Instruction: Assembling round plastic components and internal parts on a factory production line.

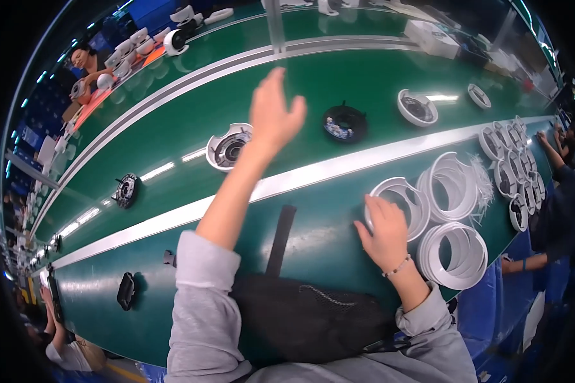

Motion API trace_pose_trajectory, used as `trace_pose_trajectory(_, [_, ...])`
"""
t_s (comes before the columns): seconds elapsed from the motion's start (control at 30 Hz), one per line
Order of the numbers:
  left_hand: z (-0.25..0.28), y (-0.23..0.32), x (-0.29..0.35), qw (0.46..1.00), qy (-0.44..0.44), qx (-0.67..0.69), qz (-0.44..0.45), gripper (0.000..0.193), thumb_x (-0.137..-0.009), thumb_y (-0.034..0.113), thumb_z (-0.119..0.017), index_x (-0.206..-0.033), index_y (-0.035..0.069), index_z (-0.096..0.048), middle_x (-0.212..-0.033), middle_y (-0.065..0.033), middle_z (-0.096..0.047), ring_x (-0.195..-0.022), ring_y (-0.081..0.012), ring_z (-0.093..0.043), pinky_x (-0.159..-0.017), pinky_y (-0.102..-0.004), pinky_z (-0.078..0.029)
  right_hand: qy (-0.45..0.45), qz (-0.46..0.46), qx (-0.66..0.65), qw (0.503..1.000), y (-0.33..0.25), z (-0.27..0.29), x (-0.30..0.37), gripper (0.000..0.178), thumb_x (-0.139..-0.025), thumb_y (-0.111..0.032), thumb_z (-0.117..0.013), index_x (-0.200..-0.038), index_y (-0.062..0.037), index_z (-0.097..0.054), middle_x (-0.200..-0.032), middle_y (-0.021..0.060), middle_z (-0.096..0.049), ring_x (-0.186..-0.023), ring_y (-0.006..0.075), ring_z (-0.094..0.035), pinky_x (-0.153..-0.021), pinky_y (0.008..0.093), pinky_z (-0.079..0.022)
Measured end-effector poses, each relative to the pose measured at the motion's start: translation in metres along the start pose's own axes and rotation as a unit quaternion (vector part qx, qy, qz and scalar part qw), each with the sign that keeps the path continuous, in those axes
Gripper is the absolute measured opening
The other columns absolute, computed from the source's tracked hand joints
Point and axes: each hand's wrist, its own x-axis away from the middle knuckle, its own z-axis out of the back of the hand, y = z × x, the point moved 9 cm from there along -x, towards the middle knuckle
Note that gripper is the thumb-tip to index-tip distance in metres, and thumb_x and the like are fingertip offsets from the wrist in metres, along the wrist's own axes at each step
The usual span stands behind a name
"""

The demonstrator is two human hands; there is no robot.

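My left hand (275, 118) stretches out over the green conveyor belt (191, 124), fingers extended and thumb apart, with nothing in it. Its forearm partly covers a round white housing (230, 147) with a dark ring-shaped inside. To the right of that hand lies a black round part (344, 123) with small electronics on it. My right hand (385, 231) is at the near left edge of a white plastic ring (417, 205) on the bench. Its fingers bend over the rim and the thumb sits on the outer side; the fingertips' contact is partly hidden.
Stacked white rings (452, 252) stand beside my right hand, near more rings (450, 167) and clear plastic strips (483, 188). White housings (517, 169) are grouped farther right. A black bag (313, 319) lies before me, and a small black part (127, 292) at left. Other people work around the line.
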Motion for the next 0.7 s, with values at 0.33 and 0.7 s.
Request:
trace_pose_trajectory(0.33, [-0.182, -0.013, 0.039, 0.906, -0.233, 0.084, 0.344, 0.042, -0.067, 0.014, -0.058, -0.1, -0.007, -0.045, -0.096, -0.0248, -0.055, -0.094, -0.0349, -0.054, -0.081, -0.0386, -0.044, -0.039, -0.062, -0.002, 0.997, 0.01, -0.007, 0.003, 0.044, -0.057, -0.007, -0.069, -0.097, -0.0004, -0.052, -0.079, 0.0136, -0.052, -0.072, 0.0306, -0.051, -0.063, 0.0373, -0.041])
trace_pose_trajectory(0.7, [-0.042, -0.026, 0.1, 0.879, -0.35, 0.275, 0.171, 0.041, -0.067, 0.01, -0.053, -0.107, -0.002, -0.05, -0.098, -0.0163, -0.058, -0.091, -0.0205, -0.057, -0.079, -0.0297, -0.045, -0.007, -0.006, -0.029, 1.0, -0.006, 0.0, 0.002, 0.017, -0.063, -0.012, -0.065, -0.075, -0.0033, -0.059, -0.064, 0.0094, -0.051, -0.059, 0.0275, -0.052, -0.055, 0.036, -0.041])
